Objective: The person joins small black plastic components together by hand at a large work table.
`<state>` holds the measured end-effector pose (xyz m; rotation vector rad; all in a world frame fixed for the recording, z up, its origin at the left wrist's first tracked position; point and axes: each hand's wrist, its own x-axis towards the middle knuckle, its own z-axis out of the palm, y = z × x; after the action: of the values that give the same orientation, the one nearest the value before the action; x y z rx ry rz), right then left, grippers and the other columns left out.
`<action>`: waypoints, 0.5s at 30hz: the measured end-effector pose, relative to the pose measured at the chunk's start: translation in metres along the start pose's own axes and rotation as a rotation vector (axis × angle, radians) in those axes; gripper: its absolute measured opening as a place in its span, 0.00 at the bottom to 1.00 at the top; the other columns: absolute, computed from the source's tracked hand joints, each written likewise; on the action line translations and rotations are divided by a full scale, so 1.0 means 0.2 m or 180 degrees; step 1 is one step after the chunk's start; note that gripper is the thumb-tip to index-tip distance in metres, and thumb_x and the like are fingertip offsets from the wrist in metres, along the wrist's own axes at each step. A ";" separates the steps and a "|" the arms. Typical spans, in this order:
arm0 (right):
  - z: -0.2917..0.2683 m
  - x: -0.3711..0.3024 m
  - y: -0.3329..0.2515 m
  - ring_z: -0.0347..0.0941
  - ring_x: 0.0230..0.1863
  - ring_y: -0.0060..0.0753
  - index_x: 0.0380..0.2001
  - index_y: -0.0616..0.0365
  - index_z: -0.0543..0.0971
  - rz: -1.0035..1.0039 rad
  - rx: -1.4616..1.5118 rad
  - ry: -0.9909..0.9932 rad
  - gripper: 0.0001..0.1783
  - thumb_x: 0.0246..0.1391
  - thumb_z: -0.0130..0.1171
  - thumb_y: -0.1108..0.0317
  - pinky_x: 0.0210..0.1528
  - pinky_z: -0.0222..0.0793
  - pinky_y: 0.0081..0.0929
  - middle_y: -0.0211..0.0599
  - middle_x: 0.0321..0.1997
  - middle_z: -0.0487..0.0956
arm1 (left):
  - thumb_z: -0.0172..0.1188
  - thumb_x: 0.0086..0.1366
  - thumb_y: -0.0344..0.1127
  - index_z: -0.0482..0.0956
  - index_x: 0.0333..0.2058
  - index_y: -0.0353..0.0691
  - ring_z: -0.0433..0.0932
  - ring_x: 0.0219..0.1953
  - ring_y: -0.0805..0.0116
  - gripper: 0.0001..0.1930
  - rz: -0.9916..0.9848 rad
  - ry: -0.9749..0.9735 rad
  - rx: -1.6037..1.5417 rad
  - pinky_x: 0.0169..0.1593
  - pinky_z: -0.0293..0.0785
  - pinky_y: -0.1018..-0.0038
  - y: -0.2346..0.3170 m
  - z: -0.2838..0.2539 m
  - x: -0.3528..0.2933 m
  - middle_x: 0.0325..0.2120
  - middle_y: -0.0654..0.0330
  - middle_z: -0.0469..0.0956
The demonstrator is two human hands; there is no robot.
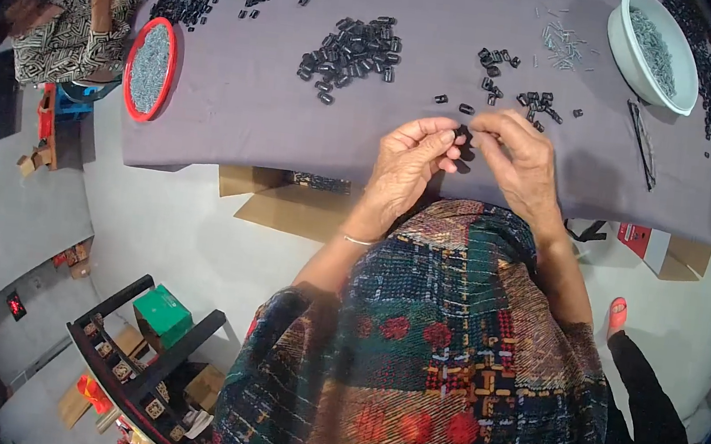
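Near the front edge of the cloth-covered table, my left hand [411, 156] pinches a small black plastic piece [460, 135] between thumb and fingers. My right hand [522, 160] meets it from the right, thumb and fingertips closed together beside the piece. Whatever is between those right fingertips is too small to make out. Just beyond my hands lie a few loose black pieces [441, 98], with small clusters [538, 101] a little farther right. A larger heap of the same pieces [353, 51] sits ahead to the left. Thin silvery pins [562, 44] are scattered at the back right.
A white bowl [689, 106] of pins stands at the far right, with a slim dark tool [642, 145] nearer me. At the left is a red-rimmed basket [173, 61] of small silvery parts. Another person [73, 41] is at the far left. Cardboard boxes [296, 206] sit below the table edge.
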<state>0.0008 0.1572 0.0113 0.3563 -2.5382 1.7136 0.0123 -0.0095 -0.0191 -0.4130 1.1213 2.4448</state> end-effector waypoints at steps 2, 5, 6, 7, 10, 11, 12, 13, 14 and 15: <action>0.00 -0.01 -0.02 0.73 0.29 0.25 0.31 0.64 0.76 -0.0085 0.0045 0.0070 0.07 0.45 0.58 0.82 0.29 0.69 0.21 0.37 0.30 0.76 | 0.56 0.62 0.28 0.75 0.40 0.31 0.76 0.30 0.74 0.09 0.0010 -0.0086 -0.0020 0.33 0.76 0.80 0.00 0.01 0.00 0.32 0.55 0.78; -0.01 -0.03 -0.04 0.73 0.28 0.26 0.31 0.64 0.76 -0.0154 0.0023 0.0176 0.08 0.45 0.59 0.82 0.29 0.69 0.21 0.36 0.29 0.76 | 0.56 0.63 0.28 0.75 0.40 0.31 0.76 0.30 0.74 0.09 0.0039 -0.0089 0.0000 0.33 0.76 0.80 -0.01 0.02 0.00 0.31 0.56 0.78; -0.01 -0.03 -0.05 0.74 0.27 0.26 0.31 0.64 0.76 -0.0138 -0.0048 0.0215 0.08 0.44 0.59 0.82 0.29 0.69 0.22 0.36 0.28 0.77 | 0.56 0.63 0.28 0.75 0.40 0.31 0.76 0.30 0.74 0.09 0.0032 -0.0086 0.0004 0.33 0.76 0.80 -0.01 0.02 -0.01 0.31 0.56 0.78; -0.01 -0.03 -0.05 0.74 0.27 0.26 0.31 0.64 0.76 -0.0131 -0.0043 0.0220 0.08 0.44 0.59 0.82 0.29 0.69 0.22 0.36 0.28 0.77 | 0.56 0.63 0.27 0.75 0.40 0.31 0.76 0.29 0.75 0.09 0.0065 -0.0089 0.0095 0.33 0.76 0.80 0.00 0.03 -0.01 0.31 0.56 0.78; -0.01 -0.04 -0.03 0.74 0.27 0.27 0.30 0.64 0.76 -0.0301 -0.0246 0.0221 0.08 0.43 0.60 0.82 0.29 0.69 0.22 0.36 0.27 0.77 | 0.56 0.62 0.27 0.75 0.40 0.31 0.75 0.29 0.76 0.09 0.0120 -0.0056 0.0309 0.33 0.76 0.81 0.00 0.04 -0.02 0.31 0.57 0.78; -0.01 -0.05 -0.03 0.74 0.27 0.28 0.30 0.64 0.76 -0.0290 -0.0197 0.0209 0.08 0.43 0.60 0.82 0.28 0.69 0.22 0.37 0.27 0.77 | 0.56 0.62 0.27 0.75 0.40 0.31 0.75 0.28 0.76 0.09 0.0150 -0.0021 0.0427 0.33 0.76 0.81 -0.01 0.05 -0.02 0.31 0.57 0.78; -0.01 -0.05 -0.02 0.74 0.27 0.28 0.30 0.64 0.76 -0.0280 -0.0149 0.0197 0.08 0.43 0.60 0.82 0.28 0.69 0.22 0.37 0.27 0.77 | 0.56 0.62 0.27 0.75 0.40 0.31 0.75 0.28 0.76 0.09 0.0141 -0.0018 0.0431 0.33 0.76 0.81 -0.01 0.05 -0.02 0.31 0.57 0.78; -0.01 -0.05 -0.02 0.74 0.27 0.28 0.30 0.64 0.76 -0.0275 -0.0142 0.0193 0.08 0.43 0.60 0.82 0.28 0.69 0.22 0.37 0.27 0.77 | 0.56 0.62 0.27 0.76 0.40 0.31 0.75 0.28 0.77 0.09 0.0158 -0.0020 0.0464 0.33 0.76 0.81 -0.01 0.05 -0.02 0.31 0.58 0.78; -0.01 -0.05 -0.02 0.74 0.26 0.28 0.29 0.64 0.75 -0.0240 -0.0113 0.0210 0.08 0.43 0.60 0.82 0.27 0.69 0.22 0.37 0.27 0.77 | 0.57 0.62 0.27 0.76 0.40 0.31 0.75 0.28 0.77 0.09 0.0174 -0.0023 0.0496 0.33 0.76 0.81 -0.01 0.05 -0.02 0.31 0.58 0.78; -0.01 -0.06 -0.02 0.74 0.26 0.28 0.29 0.64 0.75 -0.0205 -0.0085 0.0228 0.08 0.43 0.60 0.82 0.27 0.69 0.22 0.37 0.27 0.77 | 0.57 0.62 0.27 0.76 0.40 0.31 0.75 0.28 0.77 0.09 0.0171 -0.0016 0.0496 0.33 0.76 0.81 -0.02 0.05 -0.02 0.31 0.58 0.78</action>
<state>0.0125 0.1592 0.0134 0.3642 -2.4690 1.6381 0.0160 -0.0015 -0.0140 -0.3321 1.3257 2.3807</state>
